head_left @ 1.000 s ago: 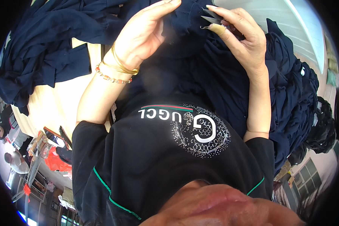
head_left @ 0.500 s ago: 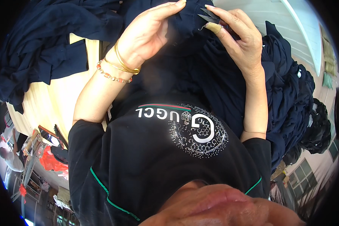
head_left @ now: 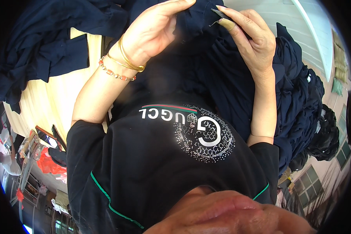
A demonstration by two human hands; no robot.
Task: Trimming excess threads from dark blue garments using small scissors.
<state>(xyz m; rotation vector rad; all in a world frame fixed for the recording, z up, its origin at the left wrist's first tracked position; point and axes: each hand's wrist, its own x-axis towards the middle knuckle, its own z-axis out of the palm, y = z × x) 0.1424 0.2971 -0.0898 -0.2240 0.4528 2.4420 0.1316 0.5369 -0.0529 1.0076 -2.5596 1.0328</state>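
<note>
Dark blue cloth (head_left: pixel 199 23) is between two hands, close to upper edge of view. Small snips (head_left: pixel 221 14) are just beside it, blades nearly together, tips toward cloth. Right hand (head_left: pixel 257 41) pinches snips between thumb and forefinger; yellowish cover (head_left: pixel 227 24) on thumb. Left hand (head_left: pixel 154 33) half open, palm showing, thumb stretched out; other fingers hidden, cannot tell if they grip cloth. Gold bangles (head_left: pixel 139 68), beaded bracelet (head_left: pixel 110 72) on left wrist. Pale table (head_left: pixel 54 93) at left; dark cloth pile (head_left: pixel 300 97) at right.
</note>
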